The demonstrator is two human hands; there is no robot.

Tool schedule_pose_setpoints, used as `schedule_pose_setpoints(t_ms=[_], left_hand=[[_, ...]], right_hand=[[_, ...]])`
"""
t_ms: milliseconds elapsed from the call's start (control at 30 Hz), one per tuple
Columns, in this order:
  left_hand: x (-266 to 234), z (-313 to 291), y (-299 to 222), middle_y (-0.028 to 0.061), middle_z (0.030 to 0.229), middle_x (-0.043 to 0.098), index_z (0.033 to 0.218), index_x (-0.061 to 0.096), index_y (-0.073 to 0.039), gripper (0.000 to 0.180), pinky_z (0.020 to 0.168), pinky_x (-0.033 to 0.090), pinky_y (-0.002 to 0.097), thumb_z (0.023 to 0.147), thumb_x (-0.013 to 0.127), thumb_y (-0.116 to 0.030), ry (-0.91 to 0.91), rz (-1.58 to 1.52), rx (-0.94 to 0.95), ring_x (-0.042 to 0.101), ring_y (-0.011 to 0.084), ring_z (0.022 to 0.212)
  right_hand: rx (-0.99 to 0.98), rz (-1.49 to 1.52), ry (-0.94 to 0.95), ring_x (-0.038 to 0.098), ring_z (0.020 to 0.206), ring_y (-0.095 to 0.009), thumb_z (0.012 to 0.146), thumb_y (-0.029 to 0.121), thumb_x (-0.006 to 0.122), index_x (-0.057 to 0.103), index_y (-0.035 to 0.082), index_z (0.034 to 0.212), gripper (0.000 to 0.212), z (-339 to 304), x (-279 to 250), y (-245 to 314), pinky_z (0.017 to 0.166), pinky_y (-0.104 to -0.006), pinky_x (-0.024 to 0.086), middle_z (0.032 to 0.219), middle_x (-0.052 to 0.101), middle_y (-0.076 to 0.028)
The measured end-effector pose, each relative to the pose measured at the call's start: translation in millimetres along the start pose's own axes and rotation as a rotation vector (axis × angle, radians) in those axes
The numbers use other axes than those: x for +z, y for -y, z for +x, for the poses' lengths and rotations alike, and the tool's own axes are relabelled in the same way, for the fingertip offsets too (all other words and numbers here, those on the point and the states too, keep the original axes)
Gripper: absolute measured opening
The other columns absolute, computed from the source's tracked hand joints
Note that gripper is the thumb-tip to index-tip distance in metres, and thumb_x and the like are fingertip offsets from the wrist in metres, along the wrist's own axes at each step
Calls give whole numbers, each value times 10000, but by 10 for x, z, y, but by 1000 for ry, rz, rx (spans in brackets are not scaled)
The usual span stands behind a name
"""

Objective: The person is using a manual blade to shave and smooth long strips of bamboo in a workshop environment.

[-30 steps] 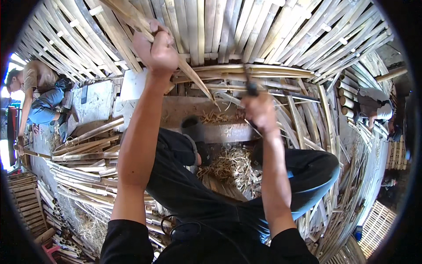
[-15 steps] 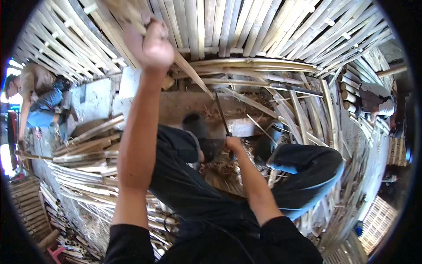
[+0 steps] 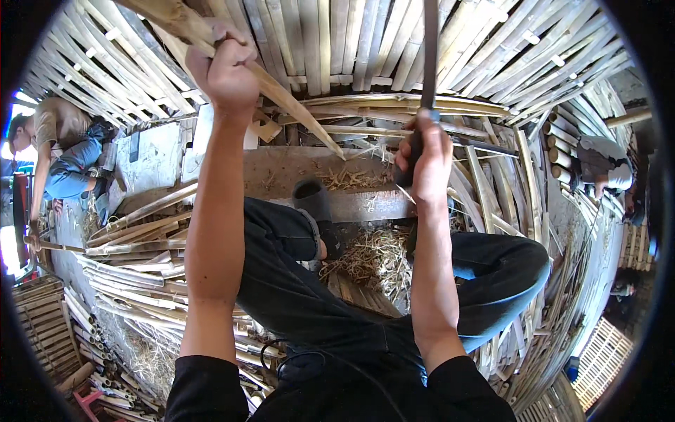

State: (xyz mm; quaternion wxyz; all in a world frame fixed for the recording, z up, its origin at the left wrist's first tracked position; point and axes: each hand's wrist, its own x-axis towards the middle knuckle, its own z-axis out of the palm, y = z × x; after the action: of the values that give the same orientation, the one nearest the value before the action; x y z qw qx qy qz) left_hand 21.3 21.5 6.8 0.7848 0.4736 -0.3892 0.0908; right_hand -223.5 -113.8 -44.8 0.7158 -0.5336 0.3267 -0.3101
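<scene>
My left hand point(image 3: 229, 76) is wrapped round a split bamboo strip point(image 3: 299, 112), held at a slant from the upper left. Its narrowed lower tip points down over a wooden beam point(image 3: 292, 160) in front of my feet. On the right, my right hand point(image 3: 430, 158) is closed on the dark handle of a machete point(image 3: 431, 60). The blade stands raised, pointing away from me, apart from the strip. Pale shavings point(image 3: 376, 257) lie on the ground between my legs and some lie along the beam.
A slatted bamboo panel point(image 3: 309, 42) spans the far side. Loose strips point(image 3: 496, 169) lie at right and a pile of split bamboo point(image 3: 133, 278) at left. One person point(image 3: 67, 151) sits far left, another point(image 3: 601, 162) far right. A dark sandal point(image 3: 313, 200) is on my foot.
My right hand has swung the machete up and away from low near the strip's tip. My left hand has shifted slightly down and left, still gripping the strip.
</scene>
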Motion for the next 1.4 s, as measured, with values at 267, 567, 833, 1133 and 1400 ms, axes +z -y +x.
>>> schedule_pose_setpoints(t_ms=[267,567,833,1133,1400], left_hand=[[-190,41,150,49,634,458,795,459,-28,50,483,326,258,776,496,-1,-40,314,66,401,112,518],[12,108,85,65,847,535,1053,470,14,297,692,418,311,969,537,-263,-277,548,40,505,141,744],[158,69,-26,53,849,546,1063,470,13,279,725,422,279,998,530,-251,-145,446,29,501,137,757],[283,26,-103,21,658,416,814,411,-90,334,541,391,304,1036,361,-334,41,103,-200,419,128,580],[114,17,-42,117,990,564,1127,512,32,238,873,429,316,1013,438,-163,-121,683,145,542,203,892]], right_hand=[[-45,140,-101,422,400,-114,1008,491,432,507,42,830,489,-388,21,2,372,-264,335,536,466,-27],[263,-158,-150,449,418,-109,997,522,443,483,54,731,540,-621,-321,-606,381,-273,362,540,445,-16],[227,-182,-71,410,387,-102,998,535,426,492,53,748,547,-678,-111,-606,357,-254,336,534,447,-12],[161,-868,2,634,586,-307,937,584,478,624,-105,912,704,-726,-458,-3065,571,-425,484,678,633,-195],[721,-541,26,554,468,-201,910,590,542,597,-33,759,643,-626,-597,-2416,446,-352,427,593,559,-95]])
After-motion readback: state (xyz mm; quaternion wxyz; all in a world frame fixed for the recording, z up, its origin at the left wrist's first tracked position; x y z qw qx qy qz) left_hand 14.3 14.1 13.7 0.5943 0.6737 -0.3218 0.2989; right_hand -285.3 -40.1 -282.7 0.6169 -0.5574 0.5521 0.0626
